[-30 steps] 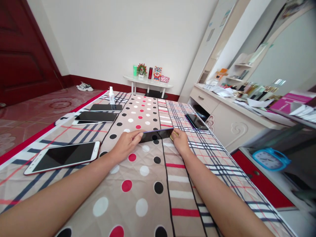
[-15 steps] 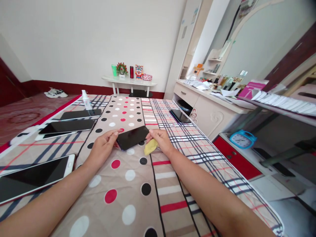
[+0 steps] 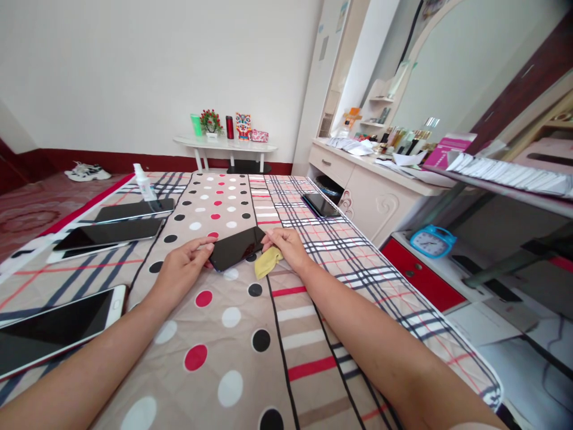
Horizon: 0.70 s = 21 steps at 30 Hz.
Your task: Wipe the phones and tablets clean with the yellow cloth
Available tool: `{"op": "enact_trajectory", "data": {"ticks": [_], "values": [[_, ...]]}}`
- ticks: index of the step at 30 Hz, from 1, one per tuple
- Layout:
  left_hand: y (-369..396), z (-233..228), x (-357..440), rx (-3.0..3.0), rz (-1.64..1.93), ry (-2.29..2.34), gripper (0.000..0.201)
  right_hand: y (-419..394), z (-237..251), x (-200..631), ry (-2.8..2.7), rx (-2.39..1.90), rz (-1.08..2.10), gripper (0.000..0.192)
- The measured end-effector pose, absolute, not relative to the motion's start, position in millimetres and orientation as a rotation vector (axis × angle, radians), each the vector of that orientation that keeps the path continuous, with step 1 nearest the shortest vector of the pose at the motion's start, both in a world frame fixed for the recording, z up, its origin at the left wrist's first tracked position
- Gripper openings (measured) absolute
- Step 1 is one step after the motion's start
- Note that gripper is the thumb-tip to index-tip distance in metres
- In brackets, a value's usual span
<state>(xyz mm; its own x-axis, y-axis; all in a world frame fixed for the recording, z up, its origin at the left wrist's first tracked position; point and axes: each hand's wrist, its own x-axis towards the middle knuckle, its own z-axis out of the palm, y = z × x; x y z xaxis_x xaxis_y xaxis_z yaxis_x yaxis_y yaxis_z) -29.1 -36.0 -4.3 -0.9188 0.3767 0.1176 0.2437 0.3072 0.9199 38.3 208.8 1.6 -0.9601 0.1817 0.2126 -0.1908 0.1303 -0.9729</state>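
Two bare hands work over a big quilted bedspread (image 3: 268,358) – plaid, stripes and polka dots – that fills most of the head view. At far right stands a white dresser (image 3: 380,203) with a mirror and cluttered bottles; against the far wall sits a small white side table (image 3: 224,144) with ornaments. On the spread's left lie a white-framed phone (image 3: 54,328) nearest the camera, then two dark tablets (image 3: 107,234) stacked back, with a spray bottle (image 3: 143,185) beyond them. Another dark phone (image 3: 320,205) lies near the right edge, well apart from the hands. On the floor at right sits a blue alarm clock (image 3: 432,242). The dark phone in hand (image 3: 236,247) sits mid-spread, tilted up at its far edge. The left hand (image 3: 181,272) pinches its left end with thumb and fingers closed on the edge; the right hand (image 3: 286,248) grips the right end, fingers closed on it, with a yellow cloth (image 3: 267,263) tucked under the palm and touching the spread. My judgement: holding by the edges only is right – fingertips should stay off the glass, and the cloth should lie flat rather than bunched. No brand, label or writing is readable; the pink box on the dresser is too blurred.
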Motion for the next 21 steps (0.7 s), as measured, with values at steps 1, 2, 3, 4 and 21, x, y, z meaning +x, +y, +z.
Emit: {"op": "enact_trajectory", "data": {"ticks": [1,2,3,4,21], "values": [[-35.9,-4.4,-28.9,0.583,1.686,2.428,0.053,208.6,1.7,38.2,-2.135,0.009,1.903,0.046],[-35.8,-4.8,-28.9,0.577,1.692,2.421,0.053,208.5,1.9,38.2,-2.139,0.01,1.905,0.046],[-35.7,-5.2,-29.1,0.573,1.696,2.421,0.054,208.4,2.0,38.1,-2.144,0.012,1.91,0.046],[-35.7,-5.8,-29.5,0.572,1.695,2.428,0.055,208.2,2.1,38.0,-2.148,0.014,1.914,0.047],[-37.1,-5.2,-30.1,0.579,1.584,2.529,0.055,209.1,-0.1,35.0,-2.22,0.045,1.845,0.045]]}}
